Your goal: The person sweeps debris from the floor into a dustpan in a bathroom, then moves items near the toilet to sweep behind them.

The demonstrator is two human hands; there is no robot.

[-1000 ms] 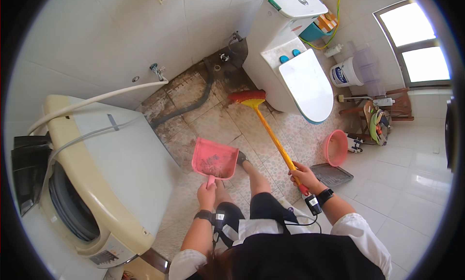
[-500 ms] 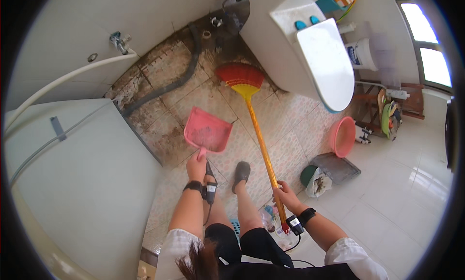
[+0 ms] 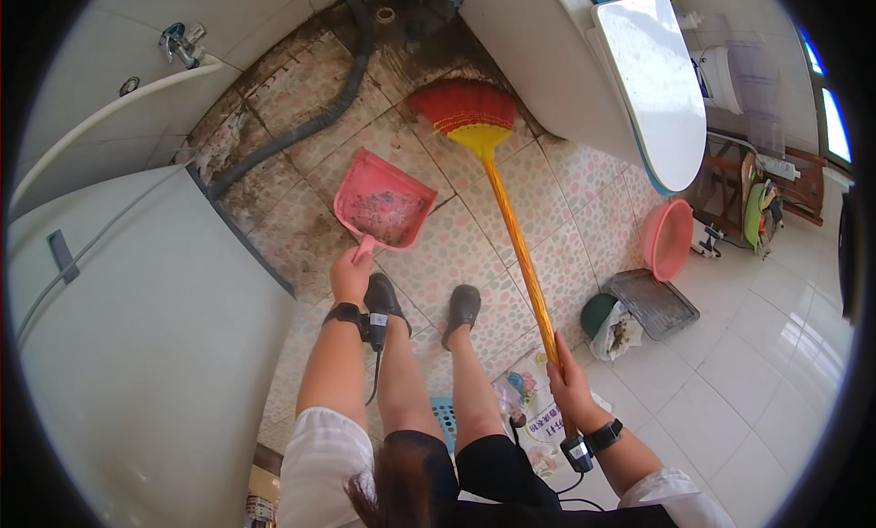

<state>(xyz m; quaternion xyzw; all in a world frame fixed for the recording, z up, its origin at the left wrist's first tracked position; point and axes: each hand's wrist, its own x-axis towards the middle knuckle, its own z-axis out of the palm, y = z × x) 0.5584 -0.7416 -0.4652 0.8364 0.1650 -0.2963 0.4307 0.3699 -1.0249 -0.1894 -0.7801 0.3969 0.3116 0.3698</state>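
Note:
In my left hand (image 3: 349, 277) is the handle of a pink dustpan (image 3: 388, 199), with my fingers closed round it. Dark dirt speckles its tray. My right hand (image 3: 568, 382) grips the yellow-orange stick of a broom (image 3: 516, 236) near its upper end. The broom's red bristles, bound in yellow, reach the stained tiled floor (image 3: 474, 199) beyond the dustpan, beside the toilet's base. A gap of floor separates dustpan and bristles.
A grey hose (image 3: 301, 140) curves over dirty tiles at the left. The white toilet (image 3: 652, 81) rises at the right, with a pink basin (image 3: 668, 240), a grey tray (image 3: 652, 304) and a green bin (image 3: 598, 316) nearer. A pale panel (image 3: 146, 345) fills the left side.
My view has shifted, and more of both feet shows. The right hand and broom stick sit farther right in view; both hands keep their grips.

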